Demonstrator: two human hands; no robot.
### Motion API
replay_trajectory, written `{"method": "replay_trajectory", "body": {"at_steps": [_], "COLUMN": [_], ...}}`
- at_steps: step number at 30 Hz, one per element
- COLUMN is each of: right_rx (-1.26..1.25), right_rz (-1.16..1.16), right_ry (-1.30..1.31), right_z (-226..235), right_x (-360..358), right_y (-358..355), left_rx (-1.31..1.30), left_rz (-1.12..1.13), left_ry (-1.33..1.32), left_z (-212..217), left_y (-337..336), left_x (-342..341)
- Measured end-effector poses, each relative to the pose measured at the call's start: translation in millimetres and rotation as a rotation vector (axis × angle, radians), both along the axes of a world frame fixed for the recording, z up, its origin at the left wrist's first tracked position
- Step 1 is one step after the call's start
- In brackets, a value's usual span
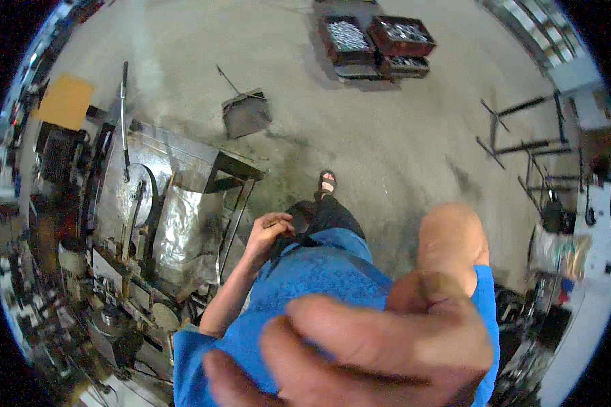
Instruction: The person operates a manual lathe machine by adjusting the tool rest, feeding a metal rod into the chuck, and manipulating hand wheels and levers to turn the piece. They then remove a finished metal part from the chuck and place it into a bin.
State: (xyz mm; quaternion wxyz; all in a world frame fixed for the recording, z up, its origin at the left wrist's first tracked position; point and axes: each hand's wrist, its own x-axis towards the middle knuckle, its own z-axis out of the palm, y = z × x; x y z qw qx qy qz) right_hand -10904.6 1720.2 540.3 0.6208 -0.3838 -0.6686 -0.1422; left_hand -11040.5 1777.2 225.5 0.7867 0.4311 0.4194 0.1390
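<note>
My right hand [380, 346] is raised very close in front of me, large and blurred. Its fingers are bent but apart, and nothing shows between them. Lower down, beside the dark trousers [336, 217] and the blue shirt [319, 264], is my left hand [271, 229]. Its fingers curl inward, and whatever they may hold is hidden. Nearest to that hand on the left stands a metal machine [183, 152] with a round disc [141, 193], a long lever [124, 102] and a crumpled silvery sheet [187, 227].
Ahead on the concrete floor lies a dustpan [246, 114] with a thin handle. Farther off stand several bins, among them one of small metal parts [346, 35] and a reddish one [402, 35]. Dark metal frames [526, 146] stand at the right; a yellowish board [66, 102] is far left.
</note>
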Motion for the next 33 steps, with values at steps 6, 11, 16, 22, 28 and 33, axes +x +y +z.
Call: {"method": "replay_trajectory", "body": {"at_steps": [6,11,16,22,28,33], "right_rx": [-0.404,-0.557,-1.071,-1.275,-1.803,-2.162], "right_rz": [0.430,0.521,0.362,-0.266,-0.015,-0.097], "right_ry": [-0.274,-0.430,-0.197,0.047,0.091,0.678], "right_z": [3.3,-42.7,-130.2,-260.6,-438.1,-473.6], "right_x": [154.1,238.4,308.3,460.4,574.2,570.3], "right_y": [94.9,209.7,307.8,446.3,458.0,538.0], "left_rx": [0.011,-0.007,-0.134,-0.174,-0.046,-0.012], "left_rz": [0.204,0.379,0.383,0.339,0.353,0.422], "left_ry": [0.126,0.075,0.056,-0.114,-0.116,-0.100], "left_z": [20.3,40.9,7.8,-10.0,-4.8,46.6], "left_y": [108.5,172.2,253.7,404.1,573.2,691.9], "left_x": [73.1,124.9,172.1,248.2,297.0,307.5]}}
